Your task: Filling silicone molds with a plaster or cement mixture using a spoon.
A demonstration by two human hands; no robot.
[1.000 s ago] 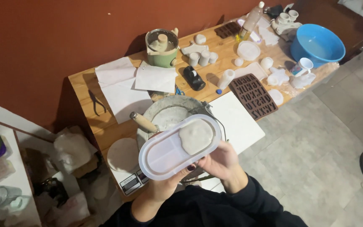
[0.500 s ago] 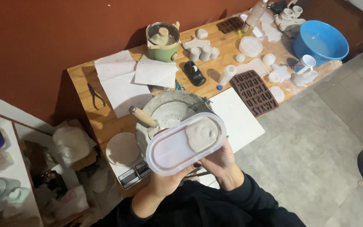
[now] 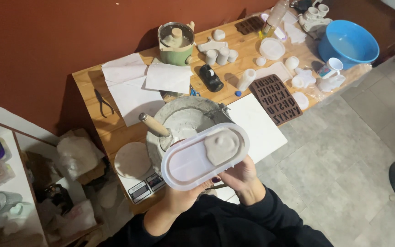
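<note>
Both hands, the left hand [image 3: 184, 194] and right hand [image 3: 239, 176], grip from beneath an oval white mould [image 3: 205, 156] partly filled with grey paste [image 3: 222, 145], held above the mixing bowl [image 3: 184, 120]; spreading it evenly seemingly needs gentle tilting.
</note>
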